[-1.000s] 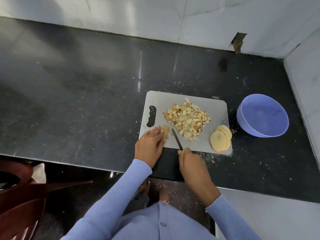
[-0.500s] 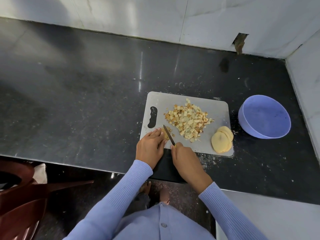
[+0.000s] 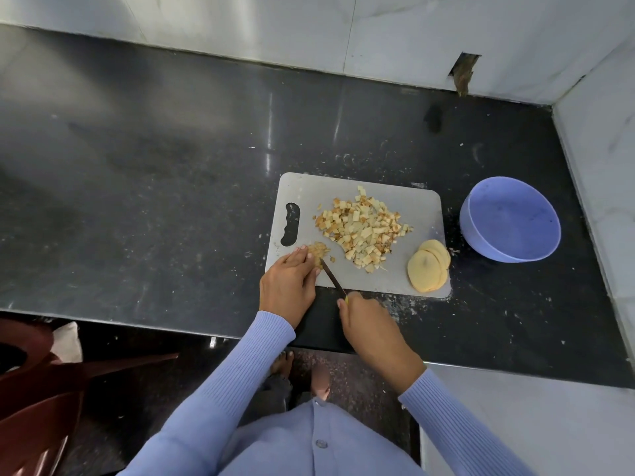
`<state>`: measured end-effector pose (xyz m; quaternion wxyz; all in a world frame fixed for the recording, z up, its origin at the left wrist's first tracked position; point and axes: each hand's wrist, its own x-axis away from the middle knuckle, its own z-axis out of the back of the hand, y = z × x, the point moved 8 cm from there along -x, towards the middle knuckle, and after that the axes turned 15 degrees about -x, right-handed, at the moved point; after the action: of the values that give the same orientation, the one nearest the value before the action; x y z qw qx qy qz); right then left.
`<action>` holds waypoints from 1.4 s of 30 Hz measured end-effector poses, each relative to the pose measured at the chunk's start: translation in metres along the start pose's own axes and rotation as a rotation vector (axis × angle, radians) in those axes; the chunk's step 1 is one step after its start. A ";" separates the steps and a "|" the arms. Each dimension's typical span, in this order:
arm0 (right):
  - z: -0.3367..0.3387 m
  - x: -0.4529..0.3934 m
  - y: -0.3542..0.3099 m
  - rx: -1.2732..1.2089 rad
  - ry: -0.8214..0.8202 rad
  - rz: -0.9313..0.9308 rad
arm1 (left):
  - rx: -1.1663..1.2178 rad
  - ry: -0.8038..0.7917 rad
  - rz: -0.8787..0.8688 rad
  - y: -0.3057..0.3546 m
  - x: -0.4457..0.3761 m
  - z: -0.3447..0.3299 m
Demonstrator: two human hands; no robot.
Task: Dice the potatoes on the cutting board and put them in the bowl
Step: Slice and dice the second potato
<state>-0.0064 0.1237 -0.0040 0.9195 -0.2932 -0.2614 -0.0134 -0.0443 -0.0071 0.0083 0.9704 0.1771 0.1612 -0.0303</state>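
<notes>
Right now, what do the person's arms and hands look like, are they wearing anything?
Both arms wear long, light blue sleeves of ribbed knit, the left sleeve and the right sleeve each ending in a snug cuff at the wrist. The left hand and right hand are bare: no gloves, rings or watch show.

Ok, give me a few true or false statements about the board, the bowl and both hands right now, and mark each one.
1. The purple bowl holds diced potato. False: it looks empty; the diced pile lies on the cutting board.
2. The right hand grips a knife. True.
3. The potato slices sit at the board's near right corner. True.
4. The left hand is lifted off the board. False: its fingers rest on a small potato piece at the board's near left.
5. The bowl stands left of the board. False: right of it.
</notes>
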 end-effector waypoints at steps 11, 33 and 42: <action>-0.001 0.014 0.012 0.021 0.038 -0.032 | 0.040 0.004 0.036 0.000 0.002 0.004; 0.015 -0.010 0.003 -0.095 0.158 0.051 | 0.084 -0.035 0.085 -0.011 0.002 0.004; 0.005 -0.007 0.010 -0.080 0.112 0.017 | 0.092 -0.028 0.078 -0.011 0.002 0.003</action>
<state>-0.0136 0.1341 -0.0094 0.9204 -0.3307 -0.2061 -0.0323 -0.0429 -0.0191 0.0070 0.9639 0.2273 0.1388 -0.0025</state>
